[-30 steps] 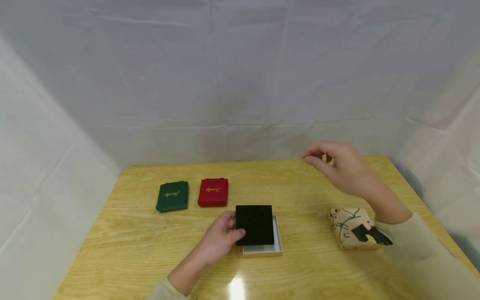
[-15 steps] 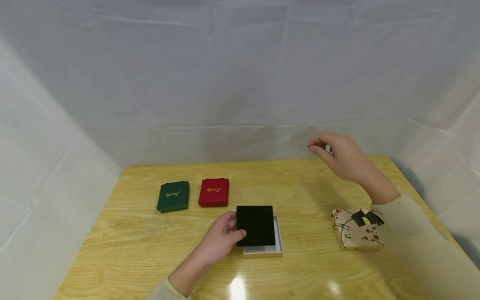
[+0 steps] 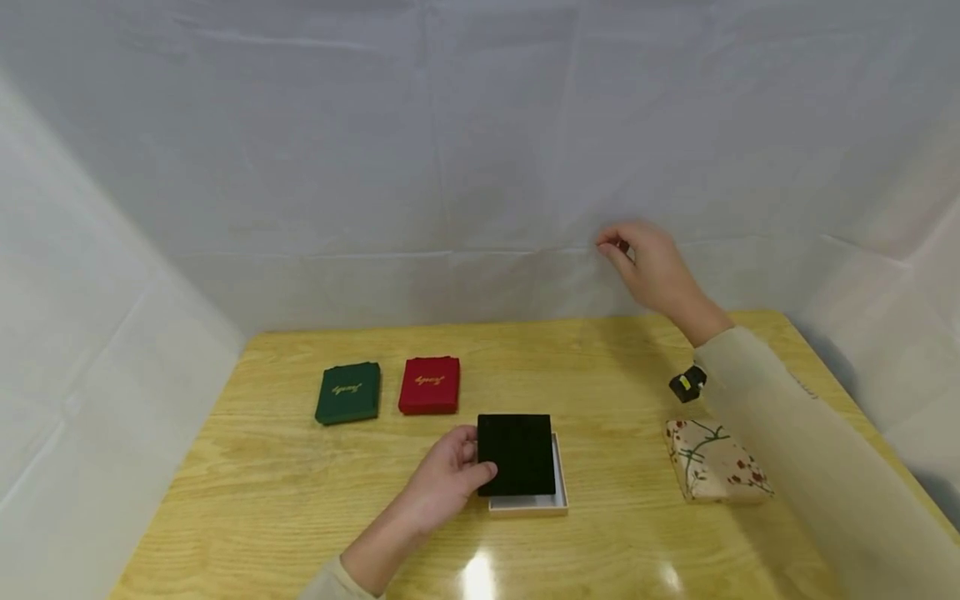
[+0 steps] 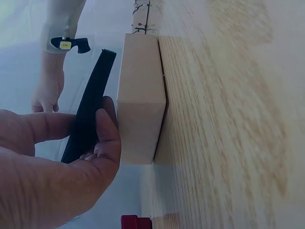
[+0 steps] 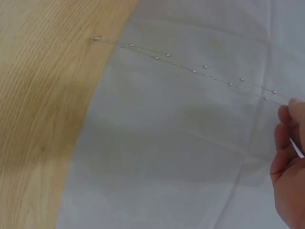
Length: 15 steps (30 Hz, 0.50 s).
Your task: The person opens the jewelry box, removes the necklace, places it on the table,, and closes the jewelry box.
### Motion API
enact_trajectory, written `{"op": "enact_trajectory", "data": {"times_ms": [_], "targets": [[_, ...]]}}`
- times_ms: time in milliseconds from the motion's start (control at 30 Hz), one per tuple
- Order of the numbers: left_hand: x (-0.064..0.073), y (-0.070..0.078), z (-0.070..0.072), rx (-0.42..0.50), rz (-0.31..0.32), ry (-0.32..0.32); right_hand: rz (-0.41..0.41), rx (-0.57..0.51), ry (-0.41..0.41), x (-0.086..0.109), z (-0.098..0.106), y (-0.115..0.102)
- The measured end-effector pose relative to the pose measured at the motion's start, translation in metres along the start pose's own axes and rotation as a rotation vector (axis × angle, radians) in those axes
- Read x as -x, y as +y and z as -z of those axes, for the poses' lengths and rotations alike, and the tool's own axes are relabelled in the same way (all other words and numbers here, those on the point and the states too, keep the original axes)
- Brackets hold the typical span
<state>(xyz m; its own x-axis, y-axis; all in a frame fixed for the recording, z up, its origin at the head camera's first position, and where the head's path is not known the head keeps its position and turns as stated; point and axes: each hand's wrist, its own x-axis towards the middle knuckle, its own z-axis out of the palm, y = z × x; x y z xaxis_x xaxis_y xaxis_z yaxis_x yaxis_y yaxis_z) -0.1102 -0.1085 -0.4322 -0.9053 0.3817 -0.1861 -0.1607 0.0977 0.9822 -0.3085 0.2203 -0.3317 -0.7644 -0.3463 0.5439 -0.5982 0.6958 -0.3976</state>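
Observation:
My left hand (image 3: 446, 479) pinches the edge of a flat black pad (image 3: 516, 454), thumb on top. Below the pad is an open shallow box (image 3: 528, 510) with a pale inside, partly covered by the pad in the head view. In the left wrist view the pad (image 4: 90, 105) tilts beside the box's plain side wall (image 4: 140, 71). Raised high at the back right, my right hand (image 3: 648, 262) holds a thin beaded chain necklace (image 5: 193, 71) between thumb and fingertips. The chain hangs as a long, narrow loop in the right wrist view.
A green box (image 3: 348, 393) and a red box (image 3: 430, 386) with gold lettering stand at the back left. A cream flower-printed box part (image 3: 716, 462) lies at right, partly behind my right sleeve. White cloth (image 3: 480, 167) hangs behind the wooden table (image 3: 262, 500).
My right hand has risen and moved toward the back with the necklace. My left hand and the black pad have barely moved.

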Motion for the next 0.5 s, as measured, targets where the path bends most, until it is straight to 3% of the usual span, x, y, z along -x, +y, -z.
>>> {"op": "enact_trajectory", "data": {"times_ms": [133,500], "targets": [[0.002,0.001,0.0,0.012,0.008,0.002,0.022,-0.027,-0.009,-0.005,-0.007,0.007],[0.004,0.003,-0.001,0.021,-0.003,0.01,-0.011,-0.081,-0.284,0.022,-0.018,0.012]]}}
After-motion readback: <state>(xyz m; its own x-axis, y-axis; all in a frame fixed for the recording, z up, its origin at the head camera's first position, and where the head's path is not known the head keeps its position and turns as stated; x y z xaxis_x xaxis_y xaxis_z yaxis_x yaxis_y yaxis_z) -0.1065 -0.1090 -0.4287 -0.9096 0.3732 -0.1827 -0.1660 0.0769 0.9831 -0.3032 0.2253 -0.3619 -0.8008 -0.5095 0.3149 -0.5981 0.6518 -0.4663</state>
